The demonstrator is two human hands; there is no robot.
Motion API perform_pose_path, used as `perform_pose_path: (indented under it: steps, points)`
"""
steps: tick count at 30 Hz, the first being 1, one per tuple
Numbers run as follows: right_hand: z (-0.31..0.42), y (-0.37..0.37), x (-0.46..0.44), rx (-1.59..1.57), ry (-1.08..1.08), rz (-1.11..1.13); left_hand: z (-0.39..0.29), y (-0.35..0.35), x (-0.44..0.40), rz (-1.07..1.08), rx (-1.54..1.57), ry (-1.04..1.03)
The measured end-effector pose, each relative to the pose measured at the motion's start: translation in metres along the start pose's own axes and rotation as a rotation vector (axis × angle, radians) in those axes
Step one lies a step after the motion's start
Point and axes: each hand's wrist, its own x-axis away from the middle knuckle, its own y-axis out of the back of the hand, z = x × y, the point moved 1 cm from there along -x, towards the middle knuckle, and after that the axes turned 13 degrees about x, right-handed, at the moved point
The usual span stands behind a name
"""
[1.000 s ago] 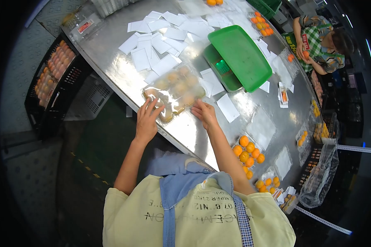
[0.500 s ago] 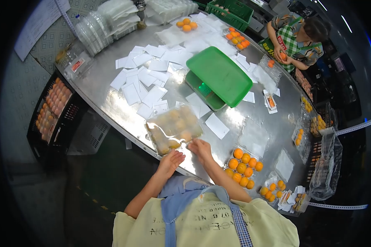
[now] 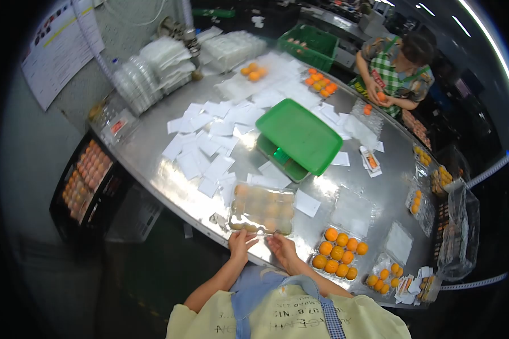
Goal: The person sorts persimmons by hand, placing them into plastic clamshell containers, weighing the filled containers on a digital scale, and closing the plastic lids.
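A closed clear plastic clamshell of oranges (image 3: 263, 210) lies near the table's front edge, its lid shiny with reflections. At its near left corner is my left hand (image 3: 240, 246), fingertips on the rim. My right hand (image 3: 283, 250) has its fingers closed at the near right part of the same rim. What the fingertips do under the rim is hidden. To the right stands an open clamshell (image 3: 338, 253) filled with oranges, its clear lid (image 3: 353, 212) folded back. Behind the closed clamshell sits a green basket (image 3: 281, 159) with a green tray (image 3: 300, 134) tilted on top.
White cards (image 3: 201, 150) are scattered at the left. Stacked empty clamshells (image 3: 164, 62) stand at the back left. A part-filled clamshell (image 3: 385, 279) is at the near right. Across the table, a co-worker (image 3: 393, 76) holds an orange. A black crate of fruit (image 3: 87, 181) stands beside the table.
The closed clamshell has turned and shifted slightly right, now squarer to me. My left hand has come up to its near rim. The camera view has tilted upward.
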Motion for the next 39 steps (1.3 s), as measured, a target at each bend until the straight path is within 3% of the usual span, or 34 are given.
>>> perform_pose_path:
  steps: [14,20,23,25,27,29,31,33,36,39]
  points:
    - [-0.010,-0.001,-0.003,0.036,0.154,-0.046,0.002,-0.006,-0.010,-0.116,-0.039,-0.038]
    - [-0.014,0.007,-0.018,0.144,0.123,-0.109,0.007,-0.005,-0.012,-0.141,-0.082,-0.048]
    - [0.004,0.022,-0.017,0.230,-0.008,0.051,-0.004,-0.001,-0.008,-0.036,-0.140,0.111]
    - [0.024,0.037,-0.009,0.443,-0.141,0.189,-0.034,0.000,0.006,0.214,-0.472,0.372]
    - [0.052,0.045,0.006,0.857,0.025,0.170,-0.060,0.005,0.000,0.304,-0.797,0.196]
    - [0.056,0.065,-0.005,0.798,0.233,0.108,-0.083,0.012,-0.011,0.197,-0.890,-0.144]
    - [0.067,0.069,-0.021,0.965,0.490,-0.093,-0.097,0.008,-0.029,0.085,-1.088,-0.511]
    - [0.059,0.076,-0.052,1.081,0.756,-0.196,-0.093,0.009,-0.051,0.058,-1.162,-0.623]
    - [0.075,0.052,-0.047,1.147,0.444,-0.119,-0.088,0.014,-0.080,0.174,-1.130,-0.374]
    - [0.085,0.051,-0.061,0.940,0.252,-0.046,-0.095,0.005,-0.084,0.202,-0.997,-0.183]
